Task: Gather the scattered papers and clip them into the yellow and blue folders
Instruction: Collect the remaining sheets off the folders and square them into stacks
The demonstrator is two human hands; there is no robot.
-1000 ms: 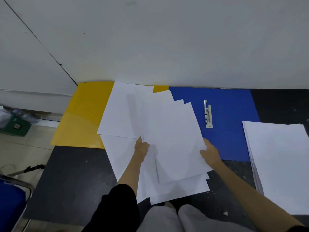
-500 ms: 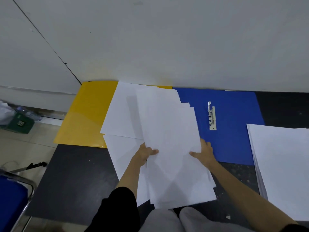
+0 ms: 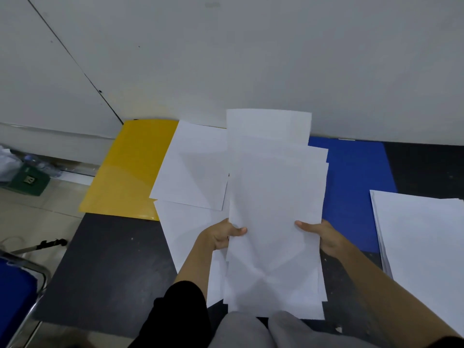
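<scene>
1. Both hands hold one bunch of papers (image 3: pixel 273 197) up off the surface (image 3: pixel 108 267). The left hand (image 3: pixel 221 234) pinches its left edge, thumb on top. The right hand (image 3: pixel 324 234) pinches its right edge the same way.
2. The bunch is not neat yet. The sheets stick out at different heights at the top and bottom. I think it needs a tap to line them up.
3. Two loose sheets are not picked up. One sheet (image 3: pixel 193 167) lies partly on the yellow folder (image 3: pixel 125 172). Another sheet (image 3: pixel 183 229) lies just below it on the surface, partly under the bunch.
4. The blue folder (image 3: pixel 351 177) lies open at the back, next to the yellow one. The bunch hides part of it, so I cannot see its clip.
5. A big pile (image 3: pixel 421 242) of paper sits well off to the right on the surface.
6. No paper looks clipped into a folder yet. So the gathering is partly done, and all the clipping is left, I think.
</scene>
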